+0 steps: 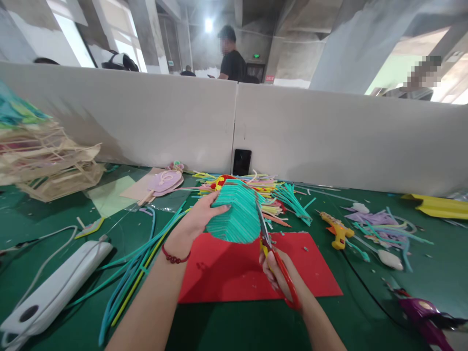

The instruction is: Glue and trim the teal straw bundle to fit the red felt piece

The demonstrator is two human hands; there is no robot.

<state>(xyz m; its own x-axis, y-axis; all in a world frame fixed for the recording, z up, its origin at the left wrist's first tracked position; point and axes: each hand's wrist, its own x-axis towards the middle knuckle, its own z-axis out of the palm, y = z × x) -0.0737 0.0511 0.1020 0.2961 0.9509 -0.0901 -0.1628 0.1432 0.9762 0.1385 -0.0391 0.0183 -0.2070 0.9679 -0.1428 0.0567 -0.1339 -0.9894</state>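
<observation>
Pinching the turquoise ribbed piece (236, 214) in our left hand (199, 217), we held it over the far edge of the red sheet (226, 278), our right hand (274, 279) wrapped around the red-handled scissors (280, 263) at the piece's side. Clean trimming, we judged, wanted short snips. Coloured strips (276, 187) crowded the sheet's far side, the yellow glue gun (339, 235) its right; the green table (237, 326) gave elbow room nearside

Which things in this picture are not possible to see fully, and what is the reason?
In the head view:
Left hand: some fingers, behind the turquoise piece.
Right hand: partly behind the scissors.
Stick model: left side, cut by picture edge.
Purple tool: lower end, cut by bottom edge.
</observation>
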